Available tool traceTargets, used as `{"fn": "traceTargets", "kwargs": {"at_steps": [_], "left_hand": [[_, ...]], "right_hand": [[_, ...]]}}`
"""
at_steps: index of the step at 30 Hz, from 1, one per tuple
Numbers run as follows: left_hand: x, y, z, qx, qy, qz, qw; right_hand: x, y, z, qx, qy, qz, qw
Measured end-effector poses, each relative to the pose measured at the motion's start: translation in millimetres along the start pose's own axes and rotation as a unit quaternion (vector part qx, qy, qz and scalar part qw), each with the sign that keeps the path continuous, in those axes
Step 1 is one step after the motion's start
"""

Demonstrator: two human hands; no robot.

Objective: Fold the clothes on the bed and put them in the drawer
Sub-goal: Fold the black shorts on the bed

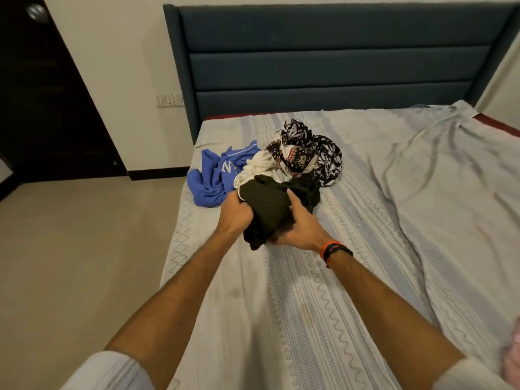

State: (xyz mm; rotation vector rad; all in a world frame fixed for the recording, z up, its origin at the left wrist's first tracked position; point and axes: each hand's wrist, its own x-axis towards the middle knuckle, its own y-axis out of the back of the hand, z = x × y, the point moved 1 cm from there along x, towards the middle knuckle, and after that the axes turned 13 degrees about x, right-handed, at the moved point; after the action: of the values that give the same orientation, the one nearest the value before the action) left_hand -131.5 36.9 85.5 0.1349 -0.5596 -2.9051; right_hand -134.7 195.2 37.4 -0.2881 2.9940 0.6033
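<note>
Both hands meet on a crumpled black garment (267, 205) at the near edge of a small heap of clothes on the bed (323, 291). The left hand (235, 213) clutches the garment's left side, fingers buried in the soft, matte cloth. The right hand (302, 228) grips it from the right and below, thumb lying up along the fabric, fingers curled underneath. The cloth bunches into thick folds between the two hands and its lower end hangs as a dark lump just above the sheet.

Behind it lies the rest of the heap. A white garment (257, 167), limp and finely creased, touches the black one's far edge. A bright blue top (213, 175) with white lettering and a thin white stripe sprawls to the left, near the mattress edge. A black-and-white floral-print garment (323, 153) is wadded at the back, with a smaller piece of red, white and black patterned fabric (292, 159) tucked against it.

The bedsheet is pale grey-blue with woven zigzag and dotted bands running lengthwise, rumpled into long ridges on the right. A padded dark blue headboard (332, 57) with horizontal channels stands against the wall. The right wrist wears orange and black bands (334, 250); both arms show white rolled sleeves (112, 372).
</note>
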Motion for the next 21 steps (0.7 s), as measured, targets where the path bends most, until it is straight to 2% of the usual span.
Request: {"fn": "traceTargets", "kwargs": {"at_steps": [2, 3, 5, 7, 9, 12, 15, 17, 19, 21], "left_hand": [[-22, 10, 24, -0.154, 0.046, -0.014, 0.987], [-32, 19, 34, -0.183, 0.028, -0.045, 0.982], [-39, 37, 41, -0.167, -0.038, -0.137, 0.976], [-47, 58, 36, -0.086, -0.077, -0.142, 0.983], [-55, 74, 25, 0.005, -0.092, -0.093, 0.991], [-67, 82, 3, 0.125, -0.086, -0.108, 0.983], [-75, 80, -16, 0.27, -0.065, -0.141, 0.95], [-78, 79, -18, 0.32, -0.06, -0.123, 0.937], [-79, 81, -14, 0.372, -0.054, -0.078, 0.923], [-78, 85, -7, 0.362, -0.051, -0.053, 0.929]], "right_hand": [[-9, -5, -20, -0.058, 0.05, 0.023, 0.997], [-11, -7, -29, -0.065, 0.066, 0.049, 0.994], [-16, -6, -47, -0.017, 0.07, 0.101, 0.992], [-22, -5, -62, 0.118, 0.067, 0.144, 0.98], [-31, -4, -79, 0.225, 0.051, 0.173, 0.958], [-46, -4, -102, 0.371, 0.042, 0.118, 0.92], [-63, -5, -121, 0.488, 0.049, 0.083, 0.867], [-69, -7, -129, 0.541, 0.039, 0.098, 0.834], [-74, -7, -131, 0.561, 0.035, 0.095, 0.822], [-80, -6, -128, 0.523, 0.023, 0.07, 0.849]]}}
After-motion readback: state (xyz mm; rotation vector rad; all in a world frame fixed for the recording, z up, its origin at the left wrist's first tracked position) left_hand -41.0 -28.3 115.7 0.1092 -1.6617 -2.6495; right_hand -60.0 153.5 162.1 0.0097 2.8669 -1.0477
